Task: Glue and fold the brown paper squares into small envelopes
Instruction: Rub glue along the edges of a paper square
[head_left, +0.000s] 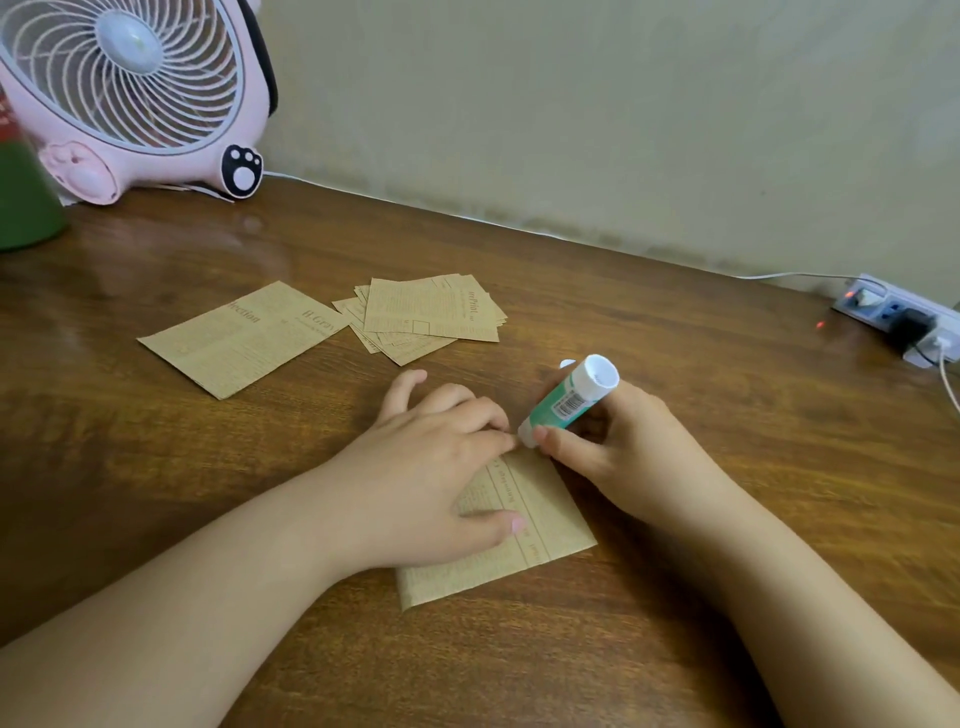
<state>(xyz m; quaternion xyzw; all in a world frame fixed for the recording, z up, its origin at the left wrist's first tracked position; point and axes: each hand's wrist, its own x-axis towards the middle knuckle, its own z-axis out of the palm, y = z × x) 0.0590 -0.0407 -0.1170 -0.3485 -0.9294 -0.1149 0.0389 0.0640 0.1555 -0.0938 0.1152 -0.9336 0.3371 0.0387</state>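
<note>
Glue stick (567, 402) is gripped by the right hand (618, 441), tip against a brown paper square (524, 540) pinned flat under the spread left hand (431, 467); a paper stack (431, 317) lies far left.

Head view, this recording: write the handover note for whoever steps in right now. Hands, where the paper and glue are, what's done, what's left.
Left hand: flat on the brown paper square at the table's near centre, pinning it down.
Right hand: grip closed on the green glue stick, tip down at the square's far corner, beside the left fingertips.
Supplies: loose stack of squares further back; a single larger sheet to its left.
Done: glue is going onto this piece; whether it is already partly folded is unclear. No finished envelope in view.
Left: finish gluing, fold and press, then work through the stack.
</note>
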